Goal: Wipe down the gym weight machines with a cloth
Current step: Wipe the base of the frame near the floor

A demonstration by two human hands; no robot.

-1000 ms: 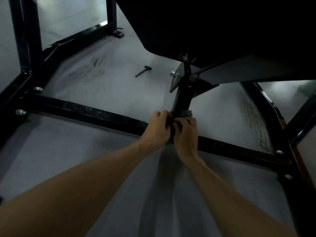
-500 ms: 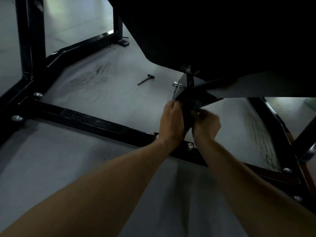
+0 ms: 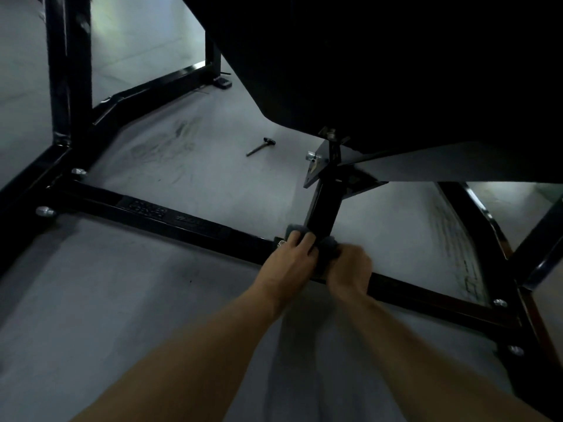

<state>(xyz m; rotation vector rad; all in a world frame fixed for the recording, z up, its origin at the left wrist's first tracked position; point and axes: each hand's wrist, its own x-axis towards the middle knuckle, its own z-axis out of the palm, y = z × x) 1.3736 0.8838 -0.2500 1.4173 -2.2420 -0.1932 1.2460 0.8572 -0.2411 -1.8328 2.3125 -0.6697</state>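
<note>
Cloth mostly hidden; left hand, right hand fingers clamped round it on post.

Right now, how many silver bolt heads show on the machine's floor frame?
5: two at the left corner joint, one beside the left hand, two at the right joint. The hands may hide more.

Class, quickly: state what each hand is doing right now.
Left hand: grips the grey cloth wrapped round the black post.
Right hand: grips the same cloth, at the post's base.
</note>
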